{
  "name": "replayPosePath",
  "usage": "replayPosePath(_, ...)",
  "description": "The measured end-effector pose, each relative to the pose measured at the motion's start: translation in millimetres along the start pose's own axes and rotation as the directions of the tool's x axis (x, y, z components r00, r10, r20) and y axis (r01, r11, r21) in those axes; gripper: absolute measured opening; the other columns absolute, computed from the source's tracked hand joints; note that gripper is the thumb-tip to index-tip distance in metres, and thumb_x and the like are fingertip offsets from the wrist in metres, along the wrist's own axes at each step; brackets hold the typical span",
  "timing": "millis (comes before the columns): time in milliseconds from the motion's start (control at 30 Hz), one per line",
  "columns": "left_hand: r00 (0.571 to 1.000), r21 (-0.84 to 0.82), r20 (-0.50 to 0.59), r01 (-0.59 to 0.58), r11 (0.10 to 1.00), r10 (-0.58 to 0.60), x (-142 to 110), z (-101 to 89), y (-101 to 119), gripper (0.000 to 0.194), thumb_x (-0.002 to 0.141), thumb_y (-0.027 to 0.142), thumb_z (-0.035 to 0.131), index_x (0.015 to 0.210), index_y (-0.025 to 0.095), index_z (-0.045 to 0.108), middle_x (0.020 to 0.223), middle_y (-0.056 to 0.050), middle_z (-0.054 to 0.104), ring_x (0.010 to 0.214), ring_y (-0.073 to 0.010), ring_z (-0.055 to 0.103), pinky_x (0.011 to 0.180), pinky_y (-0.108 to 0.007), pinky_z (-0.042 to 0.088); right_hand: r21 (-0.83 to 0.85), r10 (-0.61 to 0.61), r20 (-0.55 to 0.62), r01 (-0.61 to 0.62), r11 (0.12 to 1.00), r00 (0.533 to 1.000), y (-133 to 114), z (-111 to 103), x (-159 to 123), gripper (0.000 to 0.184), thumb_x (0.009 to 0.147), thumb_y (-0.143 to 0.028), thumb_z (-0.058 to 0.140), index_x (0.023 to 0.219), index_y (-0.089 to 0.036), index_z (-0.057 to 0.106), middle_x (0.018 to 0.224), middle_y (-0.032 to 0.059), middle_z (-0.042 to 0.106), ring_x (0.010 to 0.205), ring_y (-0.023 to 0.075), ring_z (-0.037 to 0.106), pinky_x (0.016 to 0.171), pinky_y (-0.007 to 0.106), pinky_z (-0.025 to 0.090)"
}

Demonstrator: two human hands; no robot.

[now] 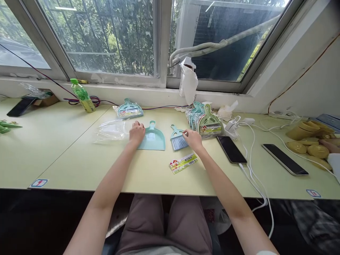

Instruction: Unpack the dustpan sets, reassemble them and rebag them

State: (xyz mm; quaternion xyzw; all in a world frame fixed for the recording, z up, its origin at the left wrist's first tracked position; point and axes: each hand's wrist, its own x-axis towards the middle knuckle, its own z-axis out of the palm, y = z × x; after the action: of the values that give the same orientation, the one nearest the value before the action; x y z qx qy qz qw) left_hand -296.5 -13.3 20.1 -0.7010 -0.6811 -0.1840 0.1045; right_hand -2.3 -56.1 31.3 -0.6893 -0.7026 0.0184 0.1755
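A light blue dustpan lies flat on the table, its handle pointing toward the window. My left hand is closed at the dustpan's left edge, fingertips partly hidden. Left of that hand lies a clear plastic bag. To the right is a small hand brush with a light blue handle and grey-blue bristles. The fingers of my right hand pinch its right side. A printed label card rests just below the brush, near my right wrist.
Several bagged dustpan sets stand behind my right hand; more bagged sets lie at the back. A green bottle stands back left. Two phones, a black one and another, lie right among white cables.
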Motion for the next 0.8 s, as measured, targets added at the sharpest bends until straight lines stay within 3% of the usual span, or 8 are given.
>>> replayPosePath(100,0.999,0.017,0.032,-0.005,1.000,0.005,0.5,1.5,-1.2,0.035,0.094,0.032,0.037,0.100,0.016,0.068,0.114,-0.016,0.052,0.108,-0.0287,0.049,0.076,-0.036,0.048,0.007,-0.040,-0.059,0.040,0.999,0.997,0.6,7.0,-5.9,0.031,0.095,-0.037,0.040,0.104,-0.023,0.067,0.109,0.0073,0.067,0.103,0.0207,0.057,0.075,0.028,0.041)
replayPosePath(233,0.994,0.012,0.105,0.012,1.000,-0.013,1.7,1.9,-2.1,0.043,0.096,0.037,0.032,0.101,0.016,0.069,0.112,-0.015,0.056,0.108,-0.0289,0.052,0.080,-0.037,0.046,-0.206,-0.025,-0.070,0.011,0.978,0.997,-12.5,13.8,0.9,0.042,0.094,-0.046,0.041,0.107,-0.015,0.066,0.116,0.0169,0.062,0.109,0.0282,0.050,0.086,0.038,0.038)
replayPosePath(400,0.976,0.010,0.205,0.079,0.997,-0.079,3.0,-0.4,-2.5,0.041,0.096,0.039,0.034,0.108,0.018,0.067,0.109,-0.014,0.064,0.099,-0.0278,0.061,0.083,-0.037,0.045,-0.362,-0.022,0.072,0.047,0.931,0.997,-38.7,13.8,31.9,0.044,0.089,-0.048,0.050,0.105,-0.011,0.068,0.115,0.0210,0.063,0.111,0.0322,0.052,0.094,0.045,0.033)
replayPosePath(500,0.961,0.025,0.224,0.158,0.987,-0.160,3.8,-4.0,-3.5,0.039,0.095,0.033,0.034,0.108,0.017,0.067,0.109,-0.015,0.066,0.103,-0.0290,0.061,0.083,-0.036,0.045,-0.336,0.043,0.220,0.035,0.941,0.974,-45.7,11.6,56.1,0.039,0.085,-0.045,0.058,0.106,-0.015,0.069,0.114,0.0177,0.066,0.109,0.0297,0.057,0.093,0.042,0.035)
replayPosePath(633,0.948,0.032,0.248,0.198,0.980,-0.199,3.9,-6.9,-4.2,0.039,0.095,0.030,0.033,0.109,0.016,0.067,0.109,-0.016,0.067,0.103,-0.0293,0.063,0.082,-0.037,0.046,-0.293,0.108,0.365,0.004,0.956,0.925,-43.6,7.3,73.3,0.048,0.073,-0.048,0.069,0.111,-0.018,0.067,0.112,0.0155,0.068,0.106,0.0270,0.062,0.086,0.036,0.042)
replayPosePath(700,0.950,0.035,0.244,0.194,0.980,-0.196,3.2,-6.5,-3.9,0.040,0.095,0.030,0.032,0.109,0.015,0.066,0.108,-0.018,0.067,0.101,-0.0298,0.063,0.082,-0.037,0.047,-0.287,0.100,0.326,-0.003,0.958,0.940,-40.8,3.2,72.3,0.049,0.069,-0.049,0.071,0.106,-0.017,0.070,0.108,0.0159,0.069,0.102,0.0270,0.064,0.082,0.034,0.043)
replayPosePath(800,0.954,0.024,0.228,0.195,0.980,-0.196,1.5,-4.1,-1.7,0.040,0.095,0.030,0.032,0.108,0.014,0.066,0.107,-0.019,0.068,0.098,-0.0304,0.064,0.080,-0.039,0.047,-0.220,0.059,0.170,-0.021,0.975,0.984,-38.1,-7.3,65.4,0.038,0.073,-0.047,0.065,0.094,-0.016,0.074,0.095,0.0143,0.072,0.095,0.0254,0.066,0.079,0.031,0.042)
